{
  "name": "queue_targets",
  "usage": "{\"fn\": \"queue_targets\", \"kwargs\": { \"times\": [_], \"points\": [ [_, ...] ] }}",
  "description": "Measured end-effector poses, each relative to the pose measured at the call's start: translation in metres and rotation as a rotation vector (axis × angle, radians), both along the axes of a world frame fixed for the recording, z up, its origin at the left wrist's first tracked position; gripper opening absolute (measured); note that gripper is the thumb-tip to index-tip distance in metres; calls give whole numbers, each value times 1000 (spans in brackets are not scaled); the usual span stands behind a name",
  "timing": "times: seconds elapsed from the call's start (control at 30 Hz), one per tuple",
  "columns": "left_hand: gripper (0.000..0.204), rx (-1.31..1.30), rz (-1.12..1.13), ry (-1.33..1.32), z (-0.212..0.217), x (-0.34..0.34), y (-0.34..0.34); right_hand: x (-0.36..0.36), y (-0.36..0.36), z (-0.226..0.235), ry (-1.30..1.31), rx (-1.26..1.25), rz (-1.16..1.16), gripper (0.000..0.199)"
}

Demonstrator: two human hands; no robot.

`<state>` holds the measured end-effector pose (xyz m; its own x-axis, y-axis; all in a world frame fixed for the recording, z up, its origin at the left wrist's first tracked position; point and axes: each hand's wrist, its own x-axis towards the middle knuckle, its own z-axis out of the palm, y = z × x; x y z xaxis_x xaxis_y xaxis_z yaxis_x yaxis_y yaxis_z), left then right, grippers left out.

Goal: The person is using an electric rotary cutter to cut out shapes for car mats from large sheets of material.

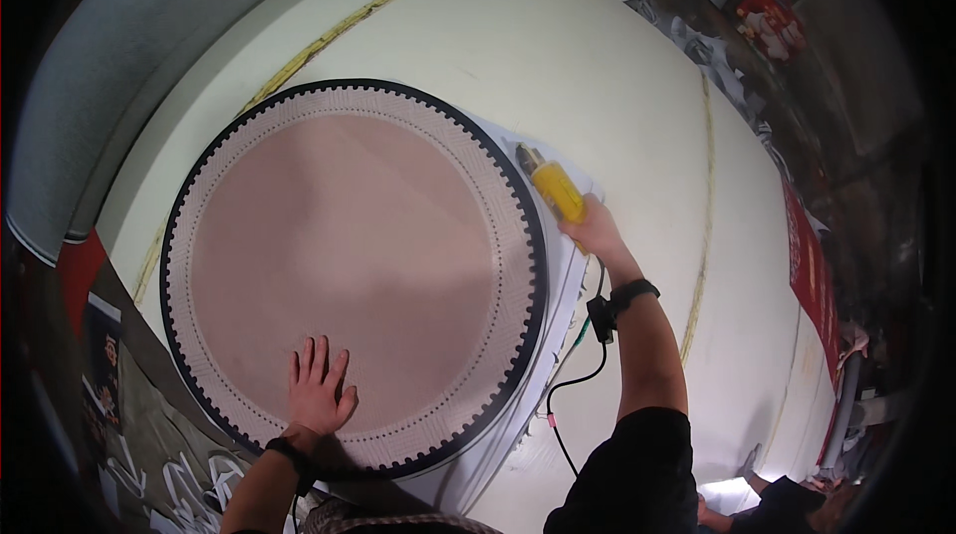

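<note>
A round pink mat or rug [344, 206] with a patterned pale rim and a dark toothed border lies flat on white sheet material. My left hand [319, 400] rests on its near part, palm down with fingers spread. My right hand [596, 225] is wrapped around a yellow corded electric cutter [560, 194] just past the mat's right edge. The cutter's metal head points far left, close to the dark border; whether it touches the material I cannot tell. Under the mat's right side, white backing [573, 280] sticks out beyond the border.
The mat lies on a large white table [637, 106] with yellowish tape lines [709, 176]. A grey-blue roll [129, 86] stands at the far left. White offcut strips [189, 484] lie at the lower left. A black cable [551, 405] hangs by my right arm. Another person [787, 504] is at the lower right.
</note>
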<state>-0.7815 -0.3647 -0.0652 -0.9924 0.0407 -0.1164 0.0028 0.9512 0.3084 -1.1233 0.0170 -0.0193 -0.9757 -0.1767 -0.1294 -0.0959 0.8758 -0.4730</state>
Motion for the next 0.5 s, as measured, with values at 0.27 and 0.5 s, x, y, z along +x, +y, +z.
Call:
{"fn": "queue_targets", "kwargs": {
  "times": [0.27, 0.5],
  "points": [
    [58, 3, 31, 11, -1, -3, -2, -46, -24, 11, 21, 89, 103, 49],
    [57, 16, 46, -50, -4, -6, -2, -69, -47, 16, 33, 124, 166, 45]
  ]
}}
